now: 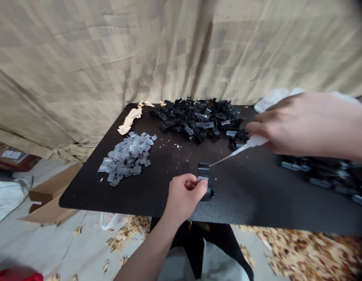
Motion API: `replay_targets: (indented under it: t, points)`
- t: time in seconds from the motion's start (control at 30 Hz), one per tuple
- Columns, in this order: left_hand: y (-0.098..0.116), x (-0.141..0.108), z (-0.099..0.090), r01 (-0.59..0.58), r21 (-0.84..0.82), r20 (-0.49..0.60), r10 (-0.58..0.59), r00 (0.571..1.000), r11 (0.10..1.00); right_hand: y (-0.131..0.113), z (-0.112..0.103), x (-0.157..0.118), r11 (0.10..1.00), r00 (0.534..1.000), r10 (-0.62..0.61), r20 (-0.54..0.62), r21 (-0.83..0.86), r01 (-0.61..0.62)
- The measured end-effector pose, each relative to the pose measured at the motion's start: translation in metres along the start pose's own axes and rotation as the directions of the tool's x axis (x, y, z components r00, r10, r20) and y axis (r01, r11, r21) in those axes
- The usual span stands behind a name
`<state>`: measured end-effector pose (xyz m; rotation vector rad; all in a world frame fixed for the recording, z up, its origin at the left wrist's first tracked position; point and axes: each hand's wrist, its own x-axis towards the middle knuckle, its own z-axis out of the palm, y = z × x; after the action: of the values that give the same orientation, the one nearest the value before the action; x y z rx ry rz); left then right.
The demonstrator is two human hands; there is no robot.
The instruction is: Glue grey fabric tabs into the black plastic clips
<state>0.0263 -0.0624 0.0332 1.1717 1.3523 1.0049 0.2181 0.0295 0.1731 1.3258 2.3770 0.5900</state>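
My left hand pinches a small grey pad against a black plastic piece near the table's front edge. From the right, my right hand is closed around a white bottle with a long thin nozzle. The nozzle's tip is beside the upper end of the black piece. A pile of grey pads lies on the left of the black table, and a heap of black plastic pieces is at the back.
More black pieces lie at the right, partly under my right forearm. Pale strips rest at the back left. A curtain hangs behind the table. Cardboard and wood-coloured scraps are on the floor.
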Motion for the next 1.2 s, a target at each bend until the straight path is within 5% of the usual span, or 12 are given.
replay_targets:
  t: [0.2, 0.37, 0.53, 0.73, 1.03, 1.2]
  points:
    - [0.003, -0.003, 0.003, 0.026, -0.098, 0.022, -0.024, 0.999, 0.995, -0.010, -0.005, 0.006, 0.983, 0.995, -0.061, -0.082, 0.171, 0.075]
    - [0.001, -0.003, 0.005, 0.030, -0.084, 0.029, -0.027, 0.999, 0.996, -0.009, 0.002, 0.010, 0.988, 0.987, -0.152, -0.056, -0.003, 0.152]
    - [0.002, -0.004, 0.006, 0.036, -0.094, 0.029, -0.034, 0.999, 0.995, -0.012, 0.003, 0.010, 0.970, 0.980, -0.155, -0.122, 0.171, 0.175]
    - [0.001, -0.004, 0.006, 0.031, -0.115, 0.018, -0.029, 0.999, 0.993, -0.011, 0.003, 0.010, 0.969, 0.985, -0.141, -0.101, 0.190, 0.158]
    - [0.001, -0.004, 0.007, 0.037, -0.143, 0.017, -0.035, 0.999, 0.989, -0.014, -0.006, 0.010, 0.955, 0.982, -0.174, 0.078, -0.230, 0.187]
    - [0.000, -0.003, 0.007, 0.041, -0.135, 0.017, -0.039, 0.999, 0.990, -0.015, -0.012, 0.007, 0.936, 0.977, -0.192, 0.098, -0.280, 0.212]
